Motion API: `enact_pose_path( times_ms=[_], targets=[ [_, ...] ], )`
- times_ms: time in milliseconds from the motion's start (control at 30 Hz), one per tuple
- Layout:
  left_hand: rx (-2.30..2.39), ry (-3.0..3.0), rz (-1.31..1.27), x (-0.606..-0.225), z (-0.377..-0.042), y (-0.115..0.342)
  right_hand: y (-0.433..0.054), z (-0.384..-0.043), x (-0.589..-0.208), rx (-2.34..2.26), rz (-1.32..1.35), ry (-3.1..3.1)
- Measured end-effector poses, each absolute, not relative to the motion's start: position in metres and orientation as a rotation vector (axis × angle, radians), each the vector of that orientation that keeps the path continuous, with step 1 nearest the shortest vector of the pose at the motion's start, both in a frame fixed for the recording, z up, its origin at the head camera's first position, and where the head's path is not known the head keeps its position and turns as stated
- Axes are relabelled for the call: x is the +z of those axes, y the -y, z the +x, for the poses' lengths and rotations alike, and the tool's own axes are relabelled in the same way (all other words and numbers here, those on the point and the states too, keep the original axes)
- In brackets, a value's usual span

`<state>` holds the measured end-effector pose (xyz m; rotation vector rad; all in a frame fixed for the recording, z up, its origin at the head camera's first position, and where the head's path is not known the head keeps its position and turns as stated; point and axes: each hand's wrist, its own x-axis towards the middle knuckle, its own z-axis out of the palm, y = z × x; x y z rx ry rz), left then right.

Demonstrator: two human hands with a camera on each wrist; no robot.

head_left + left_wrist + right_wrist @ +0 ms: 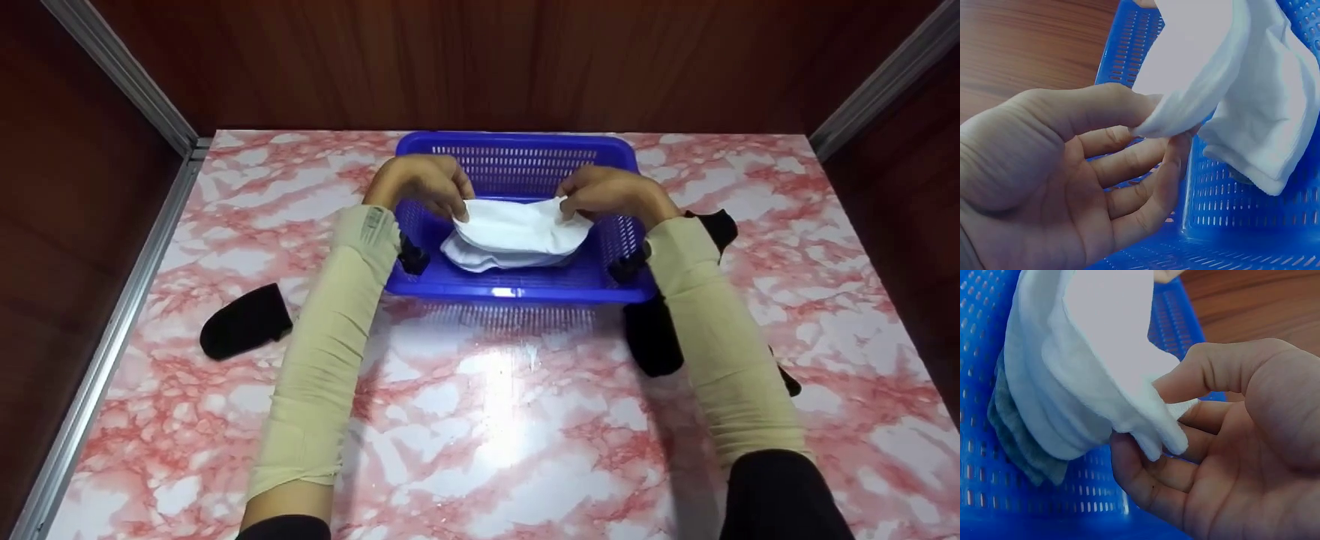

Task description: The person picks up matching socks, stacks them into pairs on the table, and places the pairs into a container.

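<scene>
Both hands are over a blue plastic basket (450, 289), holding up a folded white cloth (517, 225) between them. My left hand (427, 184) pinches the cloth's left end between thumb and fingers, and in the left wrist view the thumb (1112, 107) presses on its edge. My right hand (611, 191) pinches the right end, where the fabric bunches between thumb and fingertips in the right wrist view. Under the held piece lies more white cloth (480, 261) in the basket. A greyish cloth (1016, 433) shows beneath it in the right wrist view.
On the red-and-white marbled table (450, 450), a black mitt-shaped cloth piece (244, 322) lies at the left. More black pieces (654, 337) lie by the right forearm, partly hidden. Dark wooden panels (480, 67) enclose the back and sides.
</scene>
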<state>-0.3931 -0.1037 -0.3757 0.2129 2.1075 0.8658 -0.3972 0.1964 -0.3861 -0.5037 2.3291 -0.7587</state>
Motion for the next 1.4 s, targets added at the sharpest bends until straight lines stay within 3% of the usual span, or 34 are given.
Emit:
enact_pose_path(
  times_ms=[767,1400],
  targets=[
    [0.64,-2.024,0.188,-0.392,-0.4,0.093,-0.191,-0.398,-0.403,-0.571,-0.585,-2.399],
    [0.482,-2.094,0.175,-0.397,-0.399,0.087,-0.189,-0.396,-0.402,-0.526,-0.481,-2.379]
  ],
)
